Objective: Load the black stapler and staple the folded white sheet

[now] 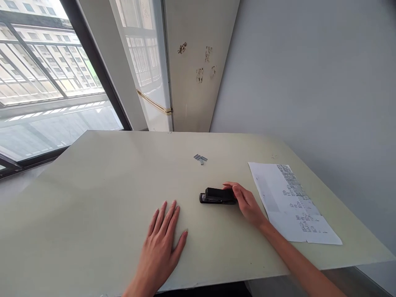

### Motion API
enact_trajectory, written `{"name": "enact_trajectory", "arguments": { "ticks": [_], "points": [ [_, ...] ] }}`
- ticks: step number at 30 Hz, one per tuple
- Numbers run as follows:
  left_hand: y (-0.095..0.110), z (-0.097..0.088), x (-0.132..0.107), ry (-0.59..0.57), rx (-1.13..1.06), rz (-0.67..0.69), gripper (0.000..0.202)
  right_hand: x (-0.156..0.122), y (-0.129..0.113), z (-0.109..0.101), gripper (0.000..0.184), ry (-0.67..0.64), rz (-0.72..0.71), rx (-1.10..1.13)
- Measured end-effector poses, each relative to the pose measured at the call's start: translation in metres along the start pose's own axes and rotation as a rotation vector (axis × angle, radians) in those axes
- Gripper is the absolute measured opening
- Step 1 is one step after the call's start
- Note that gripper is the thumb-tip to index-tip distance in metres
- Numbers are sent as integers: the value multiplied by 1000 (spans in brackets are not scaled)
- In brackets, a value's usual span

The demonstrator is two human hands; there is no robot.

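Observation:
A black stapler (216, 195) lies on its side near the middle of the pale table (93, 198). My right hand (246, 203) is closed round the stapler's right end, thumb on top. My left hand (162, 237) lies flat on the table with fingers stretched out, a little to the left of the stapler and not touching it. A few loose strips of staples (200, 158) lie beyond the stapler.
A printed sheet of paper (292, 202) lies on the table's right side, just right of my right hand. A white fridge (176, 62) stands behind the table against the grey wall. A large window (43, 78) is at the left.

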State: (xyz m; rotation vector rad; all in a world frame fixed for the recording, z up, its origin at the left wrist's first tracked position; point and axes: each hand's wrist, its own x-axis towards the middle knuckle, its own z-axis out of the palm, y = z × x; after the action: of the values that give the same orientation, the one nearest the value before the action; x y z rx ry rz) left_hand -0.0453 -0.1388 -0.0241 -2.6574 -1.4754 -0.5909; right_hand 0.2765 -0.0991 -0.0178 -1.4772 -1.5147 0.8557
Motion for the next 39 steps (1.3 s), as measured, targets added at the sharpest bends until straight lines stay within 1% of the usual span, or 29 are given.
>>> {"name": "enact_trajectory", "arguments": {
  "ticks": [2, 4, 11, 15, 17, 20, 26, 29, 31, 33, 35, 39],
  "points": [
    [1, -2, 2, -4, -1, -1, 74, -2, 4, -1, 43, 29, 35, 31],
    [1, -3, 4, 0, -4, -3, 74, -2, 6, -2, 42, 27, 45, 41],
    [3, -4, 8, -11, -30, -21, 74, 1, -1, -4, 39, 25, 53, 84],
    [-4, -2, 11, -2, -66, -9, 69, 0, -2, -5, 39, 10, 47, 106],
    [-12, 0, 20, -21, -108, 24, 61, 0, -1, -5, 38, 4, 50, 112],
    [-22, 3, 44, -75, -195, 60, 48, 0, 0, -6, 39, 4, 56, 106],
    [-25, 11, 112, -130, -478, -41, 36, 1, 3, -6, 39, 5, 46, 91],
    [-29, 13, 133, -145, -611, -110, 34, 1, 5, -6, 39, 18, 44, 66],
    [-33, 14, 139, -142, -681, -211, 35, 1, 6, -5, 38, 27, 48, 50],
    [-36, 14, 138, -126, -730, -281, 35, 1, 7, -4, 38, 31, 51, 44],
    [-36, 14, 135, -113, -735, -289, 34, 1, 7, -4, 39, 30, 50, 40],
    [-33, 14, 132, -138, -674, -239, 35, 1, 6, -3, 44, 28, 55, 7]
  ]
}}
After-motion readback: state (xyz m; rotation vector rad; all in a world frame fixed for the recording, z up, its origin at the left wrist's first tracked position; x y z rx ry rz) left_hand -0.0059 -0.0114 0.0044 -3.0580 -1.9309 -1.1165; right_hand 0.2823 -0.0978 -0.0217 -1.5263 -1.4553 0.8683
